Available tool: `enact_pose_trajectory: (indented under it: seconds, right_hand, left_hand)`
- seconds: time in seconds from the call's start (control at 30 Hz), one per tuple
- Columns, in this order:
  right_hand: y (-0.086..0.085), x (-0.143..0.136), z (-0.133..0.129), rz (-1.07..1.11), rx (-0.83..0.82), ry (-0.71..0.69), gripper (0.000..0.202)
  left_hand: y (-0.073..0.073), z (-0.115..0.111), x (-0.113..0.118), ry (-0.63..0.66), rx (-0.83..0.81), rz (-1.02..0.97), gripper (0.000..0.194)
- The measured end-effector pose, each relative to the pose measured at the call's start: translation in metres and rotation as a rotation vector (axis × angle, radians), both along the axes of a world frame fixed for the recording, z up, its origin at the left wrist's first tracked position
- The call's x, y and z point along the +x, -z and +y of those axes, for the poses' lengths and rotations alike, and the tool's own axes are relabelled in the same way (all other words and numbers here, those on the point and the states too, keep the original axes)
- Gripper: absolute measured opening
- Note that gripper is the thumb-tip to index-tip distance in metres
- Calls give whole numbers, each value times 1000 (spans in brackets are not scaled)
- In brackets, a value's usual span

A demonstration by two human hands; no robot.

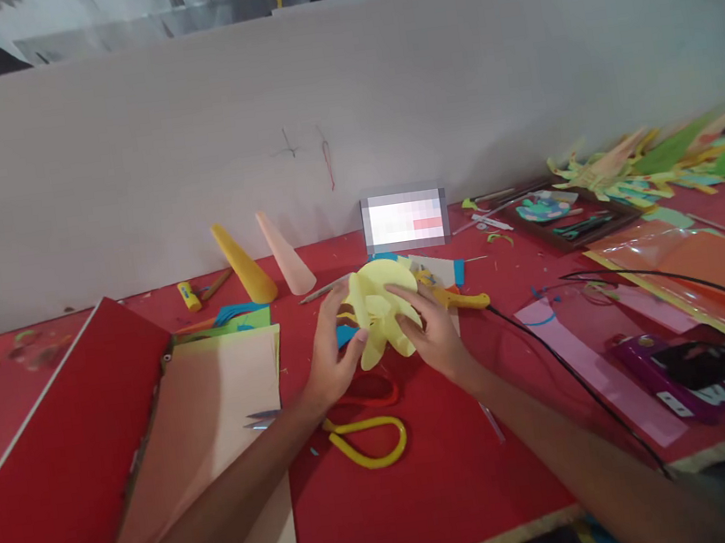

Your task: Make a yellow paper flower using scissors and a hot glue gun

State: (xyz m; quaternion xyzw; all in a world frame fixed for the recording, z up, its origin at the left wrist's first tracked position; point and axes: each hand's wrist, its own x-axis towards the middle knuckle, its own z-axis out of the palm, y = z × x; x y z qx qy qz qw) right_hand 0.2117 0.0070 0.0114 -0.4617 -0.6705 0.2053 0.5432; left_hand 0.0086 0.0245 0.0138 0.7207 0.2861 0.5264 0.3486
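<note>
A pale yellow paper flower (pixel 381 309) with rounded, curled petals is held up over the red table. My left hand (pixel 336 351) grips its left side, thumb and fingers on an upright petal. On the right, my right hand (pixel 436 337) has its fingers closed on the petals there. Below the flower lie scissors (pixel 374 463) with one yellow and one red handle loop, their blades partly behind my left forearm. A tool with a yellow handle (pixel 466 300) and a black cord rests just beyond my right hand. Blue pieces show behind the flower, partly hidden.
An open red folder (pixel 56 436) with peach paper sheets (pixel 223 432) lies left. Yellow (pixel 245 269) and pink (pixel 287 259) cones stand by the white partition (pixel 152 148). Rightward are a pink paper strip (pixel 607 377), a purple box (pixel 637 355) under cables, a dark tray (pixel 604 235) and paper scraps (pixel 674 155).
</note>
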Motion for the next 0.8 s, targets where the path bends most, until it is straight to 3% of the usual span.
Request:
enact_pose_trajectory:
  seconds: [0.17,0.27,0.33,0.43,0.63,0.8]
  right_hand:
    - [-4,1,-3,13,-4,28,44]
    - [-4,1,-2,62,-9,16,44]
    - [-3,1,-1,110,-18,0,42]
    - [0,3,1,189,-56,-29,41]
    - [4,2,3,296,-163,-51,46]
    - [3,1,3,253,-184,-43,42]
  left_hand:
    - [2,3,2,-175,-92,-74,62]
    - [2,8,1,-228,-138,0,64]
    - [3,12,-1,-257,-123,94,53]
    - [4,16,-3,-263,-106,181,41]
    - [4,15,-3,-231,-133,132,45]
    - [4,14,-3,-280,-155,99,46]
